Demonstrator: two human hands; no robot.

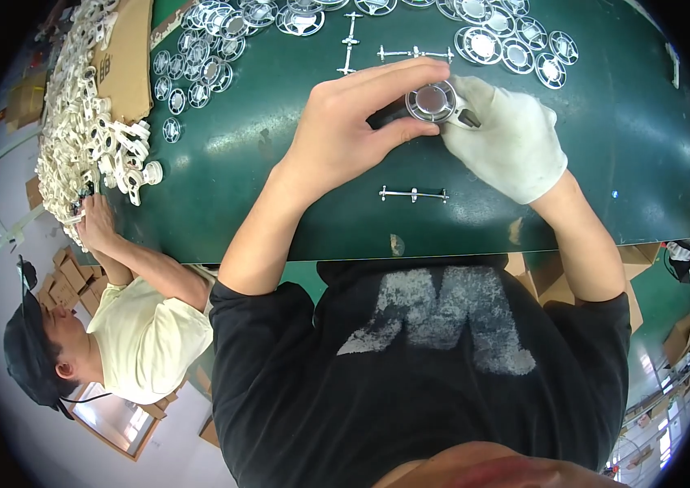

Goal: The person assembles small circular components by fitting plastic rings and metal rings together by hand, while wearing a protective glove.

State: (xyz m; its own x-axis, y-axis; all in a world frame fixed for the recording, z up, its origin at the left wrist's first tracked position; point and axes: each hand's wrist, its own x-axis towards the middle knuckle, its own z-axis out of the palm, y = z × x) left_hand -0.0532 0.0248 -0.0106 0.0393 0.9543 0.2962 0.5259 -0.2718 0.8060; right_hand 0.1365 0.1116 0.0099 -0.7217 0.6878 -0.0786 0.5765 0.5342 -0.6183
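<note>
My left hand (343,126), bare, closes its thumb and fingers around the rim of a round chrome disc (430,101) with a greyish centre. Against it, my right hand (511,138), in a white glove, grips a white plastic part (462,112) that is mostly hidden by the fingers. The disc and the white part touch; whether they are joined I cannot tell. Below my hands a thin chrome bar (414,194) with knobbed ends lies on the green table (296,232). Two similar bars, one crosswise (415,54) and one lengthwise (350,45), lie beyond my hands.
Many chrome discs (198,49) are spread at the far left, with another group (517,55) at the far right. A big heap of white plastic parts (76,154) lies by cardboard (125,65) at the left. There a co-worker's hand (98,224) reaches into the heap.
</note>
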